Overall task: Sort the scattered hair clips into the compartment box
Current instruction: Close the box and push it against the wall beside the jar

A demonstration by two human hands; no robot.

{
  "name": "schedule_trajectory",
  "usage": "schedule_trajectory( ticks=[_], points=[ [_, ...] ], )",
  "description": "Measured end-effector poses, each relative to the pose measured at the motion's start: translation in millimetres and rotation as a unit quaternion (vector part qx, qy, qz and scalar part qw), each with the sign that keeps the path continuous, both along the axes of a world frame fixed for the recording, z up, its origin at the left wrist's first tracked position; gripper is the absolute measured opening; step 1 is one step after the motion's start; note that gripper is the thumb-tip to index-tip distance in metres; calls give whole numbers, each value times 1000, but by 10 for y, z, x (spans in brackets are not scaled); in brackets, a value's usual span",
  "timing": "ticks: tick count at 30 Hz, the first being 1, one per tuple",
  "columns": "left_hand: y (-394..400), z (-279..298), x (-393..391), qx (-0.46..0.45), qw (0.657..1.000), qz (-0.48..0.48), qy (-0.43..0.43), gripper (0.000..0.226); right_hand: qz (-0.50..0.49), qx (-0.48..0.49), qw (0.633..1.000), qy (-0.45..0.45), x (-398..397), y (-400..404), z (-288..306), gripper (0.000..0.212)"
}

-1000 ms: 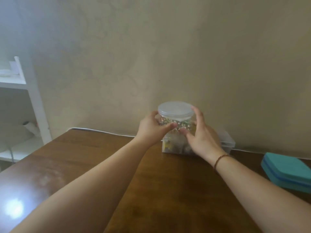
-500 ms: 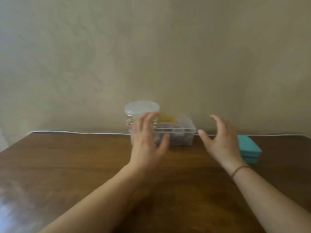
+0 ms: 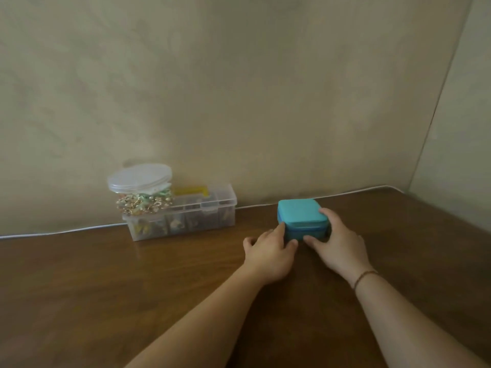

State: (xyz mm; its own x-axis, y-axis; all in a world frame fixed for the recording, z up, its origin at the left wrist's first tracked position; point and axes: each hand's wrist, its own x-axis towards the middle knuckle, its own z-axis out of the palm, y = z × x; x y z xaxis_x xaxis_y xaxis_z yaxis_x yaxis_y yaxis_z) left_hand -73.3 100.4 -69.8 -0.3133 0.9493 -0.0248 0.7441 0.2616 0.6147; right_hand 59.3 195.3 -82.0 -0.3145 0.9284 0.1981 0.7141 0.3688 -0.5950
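On the brown wooden table (image 3: 132, 274), left hand (image 3: 269, 254) and right hand (image 3: 338, 241) clamp the closed teal square case (image 3: 301, 215); tugging carelessly could spill its contents.

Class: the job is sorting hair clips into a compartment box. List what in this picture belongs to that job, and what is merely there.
Belongs to the job:
clear compartment box
clear jar of clips
left hand and right hand

Merely there, or role unclear:
teal case, held by both hands
white cable
wooden table
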Motion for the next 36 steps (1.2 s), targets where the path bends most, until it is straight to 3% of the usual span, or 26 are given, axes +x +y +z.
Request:
schedule_trajectory(
  ticks=[4, 8, 13, 17, 21, 24, 26, 28, 30, 32, 36],
  points=[
    [-115, 16, -4, 16, 999, -5, -42, 61, 8, 13, 998, 62, -36, -80, 73, 64],
    [-426, 163, -102, 127, 978, 13, -167, 67, 51, 57, 986, 145, -192, -262, 231, 59],
    [-863, 470, -535, 266, 945, 90, -166, 63, 141, 97, 957, 235, -883, -542, 591, 57],
    [-878, 607, -901, 270, 940, 140, -153, 58, 181, 94, 959, 197, -1438, -560, 750, 53],
    [-837, 555, -1126, 227, 941, 159, -192, 61, 181, 94, 976, 73, -1639, -534, 611, 53],
    [-947, 373, -1135, 261, 950, 132, -111, 59, 192, 105, 974, 63, -1665, -511, 502, 59],
    [-1096, 248, -1160, 353, 920, 173, -10, 58, 193, 118, 972, 70, -1688, -493, 436, 65],
    [-1213, 175, -1297, 419, 861, 283, 51, 62, 186, 120, 973, 63, -1733, -497, 387, 69],
    [-1250, 202, -1499, 395, 834, 386, -12, 78, 165, 129, 976, 56, -1780, -523, 353, 68],
    [-1215, 222, -1724, 329, 841, 423, -73, 88, 147, 148, 976, 59, -1817, -526, 340, 65],
    [-1152, 96, -1925, 302, 864, 403, -22, 76, 118, 159, 980, 30, -1852, -548, 335, 62]
  ],
)
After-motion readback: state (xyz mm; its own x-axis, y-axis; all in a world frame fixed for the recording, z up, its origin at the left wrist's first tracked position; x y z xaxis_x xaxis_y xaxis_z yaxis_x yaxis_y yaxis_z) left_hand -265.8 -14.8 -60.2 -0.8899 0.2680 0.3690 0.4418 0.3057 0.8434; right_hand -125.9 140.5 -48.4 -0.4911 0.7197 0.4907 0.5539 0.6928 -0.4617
